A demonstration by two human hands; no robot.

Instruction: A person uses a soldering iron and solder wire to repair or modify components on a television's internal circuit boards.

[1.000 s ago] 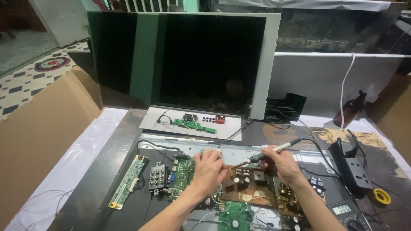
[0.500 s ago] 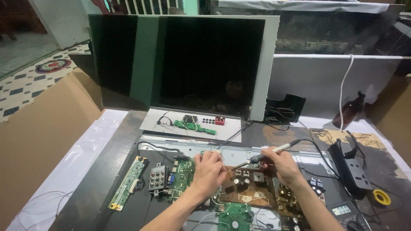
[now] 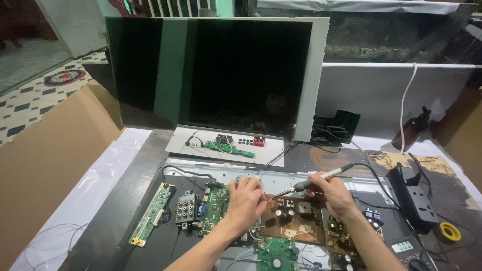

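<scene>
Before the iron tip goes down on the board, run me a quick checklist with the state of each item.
1. Soldering iron held in the right hand, tip aimed at the boards: ok.
2. Left hand resting on the green circuit board, steadying it: ok.
3. Left fingers away from the tip: not ok, they sit close beside it.
4. Iron's black cable trailing off to the right, off the brown power board: ok.
5. Tip hot and tinned: cannot tell.
6. Leaning screen panel standing behind the work: ok.

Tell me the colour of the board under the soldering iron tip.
Brown, with dark and silver parts on the board; head view shows it best.
</scene>
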